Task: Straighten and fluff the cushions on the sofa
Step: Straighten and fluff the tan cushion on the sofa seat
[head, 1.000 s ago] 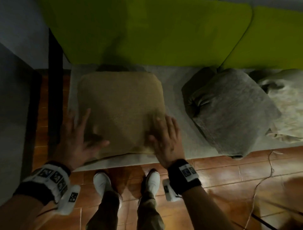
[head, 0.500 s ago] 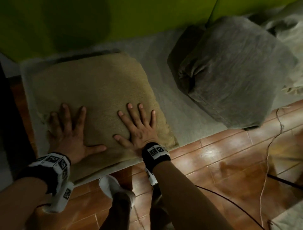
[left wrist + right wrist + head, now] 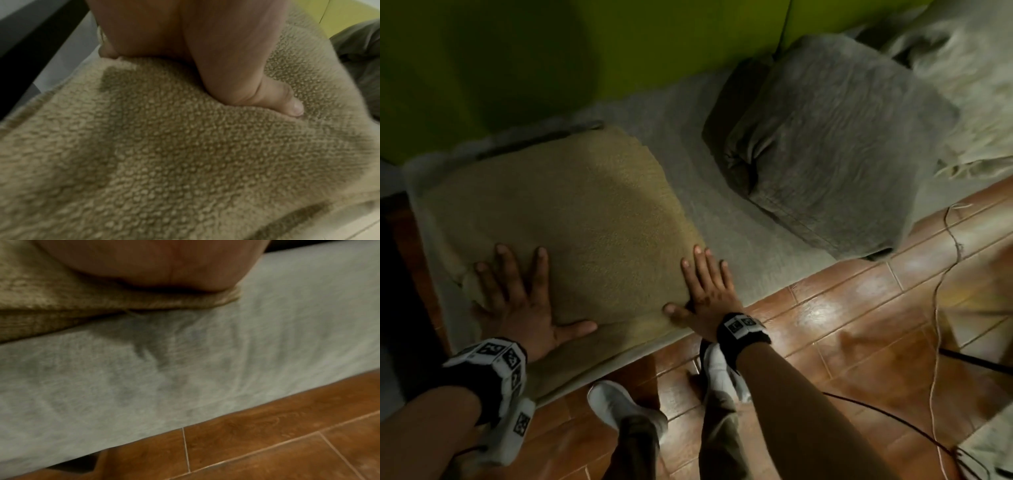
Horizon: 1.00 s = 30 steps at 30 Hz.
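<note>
With the tan cushion (image 3: 558, 219) lying flat at lower left of the head view, on the grey sofa seat (image 3: 739, 246) and close to its front edge, could slide off onto the tiled floor (image 3: 842, 342) under any forward push. Left hand (image 3: 524, 301) spread flat, pressing the near left corner; right hand (image 3: 709, 287) flat, fingers together, on the right edge. Grey cushion (image 3: 832, 144) at upper right overhangs the edge, likely to tip if nudged.
</note>
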Available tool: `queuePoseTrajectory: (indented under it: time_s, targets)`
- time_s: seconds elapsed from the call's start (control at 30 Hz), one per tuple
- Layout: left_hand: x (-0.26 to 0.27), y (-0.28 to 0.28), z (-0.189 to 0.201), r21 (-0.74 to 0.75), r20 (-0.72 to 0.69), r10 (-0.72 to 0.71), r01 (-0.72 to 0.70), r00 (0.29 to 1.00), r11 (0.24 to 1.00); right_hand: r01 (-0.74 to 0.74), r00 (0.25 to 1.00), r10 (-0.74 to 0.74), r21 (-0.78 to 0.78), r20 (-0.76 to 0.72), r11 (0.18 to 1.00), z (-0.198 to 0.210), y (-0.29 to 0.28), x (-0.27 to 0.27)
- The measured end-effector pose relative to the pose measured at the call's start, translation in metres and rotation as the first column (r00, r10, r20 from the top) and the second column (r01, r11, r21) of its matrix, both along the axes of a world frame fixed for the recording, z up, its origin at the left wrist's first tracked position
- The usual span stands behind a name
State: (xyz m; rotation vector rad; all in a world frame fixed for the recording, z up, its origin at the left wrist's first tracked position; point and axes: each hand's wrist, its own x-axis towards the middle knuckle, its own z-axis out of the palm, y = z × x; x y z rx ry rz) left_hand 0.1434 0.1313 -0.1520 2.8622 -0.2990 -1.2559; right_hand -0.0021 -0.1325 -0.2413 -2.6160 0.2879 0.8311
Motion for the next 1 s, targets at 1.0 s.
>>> queuePoseTrajectory:
  time_s: [1.0]
  targets:
    - [-0.007, 0.013, 0.055, -0.165, 0.303, -0.106, 0.162, 0.947, 0.973, 0.468, 0.880, -0.476, 0.172, 0.006, 0.867, 0.026, 0.017, -0.006]
